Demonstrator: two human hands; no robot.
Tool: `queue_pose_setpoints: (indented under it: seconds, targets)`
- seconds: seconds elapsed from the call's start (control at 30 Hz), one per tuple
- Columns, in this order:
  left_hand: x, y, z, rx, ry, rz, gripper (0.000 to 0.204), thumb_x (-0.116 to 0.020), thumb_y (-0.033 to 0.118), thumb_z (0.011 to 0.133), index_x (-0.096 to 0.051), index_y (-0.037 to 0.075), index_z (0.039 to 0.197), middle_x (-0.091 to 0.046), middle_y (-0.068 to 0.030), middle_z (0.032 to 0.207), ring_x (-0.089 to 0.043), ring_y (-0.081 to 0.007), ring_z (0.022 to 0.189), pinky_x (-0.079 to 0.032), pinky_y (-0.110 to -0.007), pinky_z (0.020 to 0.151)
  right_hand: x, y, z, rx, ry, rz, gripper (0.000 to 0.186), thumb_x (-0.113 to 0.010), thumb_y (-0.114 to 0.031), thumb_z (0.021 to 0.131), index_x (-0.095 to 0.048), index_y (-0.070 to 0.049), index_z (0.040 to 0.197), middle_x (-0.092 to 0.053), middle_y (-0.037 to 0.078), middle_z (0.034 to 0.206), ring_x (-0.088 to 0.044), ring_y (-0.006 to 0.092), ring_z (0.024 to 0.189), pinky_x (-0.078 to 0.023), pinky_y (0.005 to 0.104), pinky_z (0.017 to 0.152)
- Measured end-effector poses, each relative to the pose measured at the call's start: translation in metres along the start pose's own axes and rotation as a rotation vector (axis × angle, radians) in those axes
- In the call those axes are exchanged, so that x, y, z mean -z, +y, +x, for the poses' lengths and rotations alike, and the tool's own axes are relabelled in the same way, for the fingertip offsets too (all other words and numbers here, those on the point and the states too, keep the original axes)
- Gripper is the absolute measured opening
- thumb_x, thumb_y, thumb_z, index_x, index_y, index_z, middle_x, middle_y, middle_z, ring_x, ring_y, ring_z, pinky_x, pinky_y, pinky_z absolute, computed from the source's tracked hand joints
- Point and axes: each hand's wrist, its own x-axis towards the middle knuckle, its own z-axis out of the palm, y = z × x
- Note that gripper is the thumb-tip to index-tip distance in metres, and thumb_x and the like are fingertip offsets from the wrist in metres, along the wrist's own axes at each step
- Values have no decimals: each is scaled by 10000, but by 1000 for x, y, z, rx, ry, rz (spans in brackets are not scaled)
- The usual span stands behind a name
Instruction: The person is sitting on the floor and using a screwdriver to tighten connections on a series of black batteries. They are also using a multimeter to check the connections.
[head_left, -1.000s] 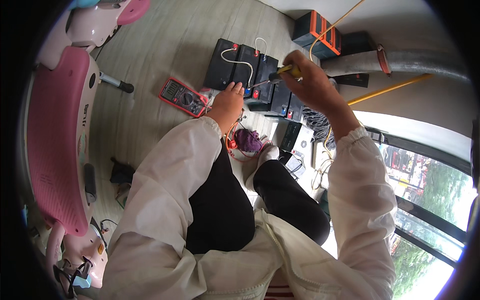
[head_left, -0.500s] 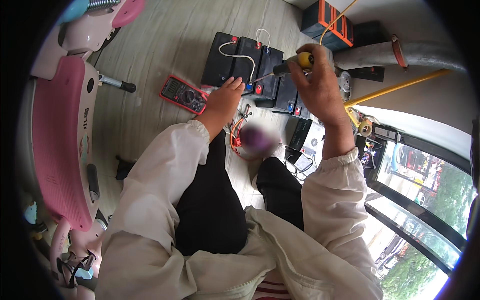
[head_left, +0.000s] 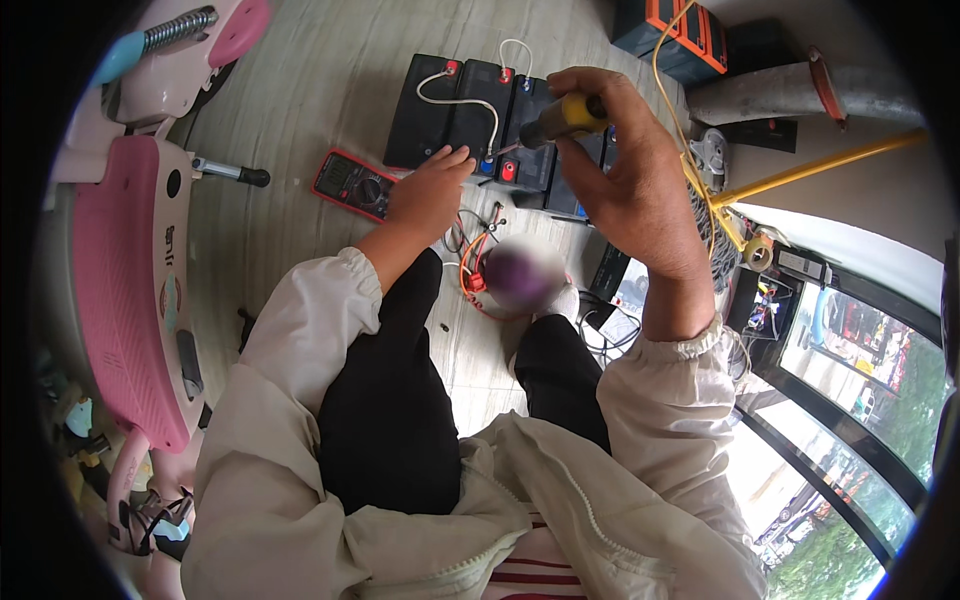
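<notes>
My right hand [head_left: 630, 190] holds a screwdriver [head_left: 568, 116] with a yellow and dark handle. Its thin shaft points down-left toward a blue terminal [head_left: 486, 166] on a black battery [head_left: 475, 120], where a white lead is attached. Beside it is a red terminal [head_left: 508, 171]. My left hand [head_left: 425, 198] has its fingers apart, fingertips at the battery's near edge just left of that terminal. A red multimeter [head_left: 350, 183] lies to the left. Red and black wires [head_left: 475, 282] lie below the batteries, next to a blurred purple item [head_left: 515, 275].
A pink scooter [head_left: 135, 280] stands at left. Orange-and-dark cases [head_left: 665, 35], a grey pipe [head_left: 750, 98] and a yellow bar [head_left: 800, 174] are at upper right. A black box [head_left: 606, 276] lies right of the wires, and a glazed frame [head_left: 860, 370] fills the lower right.
The view has shifted, with the batteries higher and further left in it. My right hand has tilted with the screwdriver, whose handle is higher. My left fingertips stay by the terminal.
</notes>
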Motion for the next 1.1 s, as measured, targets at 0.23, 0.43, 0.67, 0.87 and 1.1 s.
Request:
queue_pose_setpoints:
  seconds: [0.23, 0.43, 0.67, 0.87, 1.1]
  targets:
    - [8, 4, 2, 45, -34, -41, 411, -575, 106, 929, -642, 111, 1335, -532, -41, 1510, -468, -231, 1417, -486, -374, 1074, 2, -10, -5, -114, -33, -109, 531, -700, 30, 883, -592, -94, 1387, -634, 112, 1189, -627, 255, 1094, -499, 368, 963]
    - [10, 5, 4, 40, -58, -99, 420, -575, 91, 929, -628, 68, 1345, -538, -93, 1499, -456, -272, 1423, -413, -386, 1148, 5, -1, -2, 13, -37, -72, 576, -736, -16, 879, -588, -151, 1420, -609, 117, 1212, -624, 259, 1082, -506, 356, 932]
    - [9, 0, 3, 9, -10, -75, 392, -579, 103, 926, -660, 103, 1309, -555, -42, 1488, -478, -233, 1408, -478, -365, 1082, 4, -8, 2, -98, -77, -139, 631, -718, 52, 828, -579, -108, 1422, -646, 107, 1215, -634, 246, 1103, -495, 337, 919]
    - [14, 3, 5, 48, -30, -132, 387, -581, 102, 924, -663, 95, 1302, -570, -51, 1472, -486, -243, 1403, -469, -366, 1094, 4, -2, 4, 16, -78, 5, 563, -742, 34, 820, -615, -101, 1351, -639, 90, 1281, -632, 243, 1104, -490, 341, 916]
    - [18, 5, 6, 71, -77, -164, 407, -587, 101, 927, -646, 74, 1329, -547, -82, 1493, -455, -256, 1427, -417, -363, 1143, -3, -10, 7, -3, 41, -153, 464, -709, 11, 815, -674, -124, 1258, -633, 128, 1171, -658, 328, 1011, -553, 402, 828]
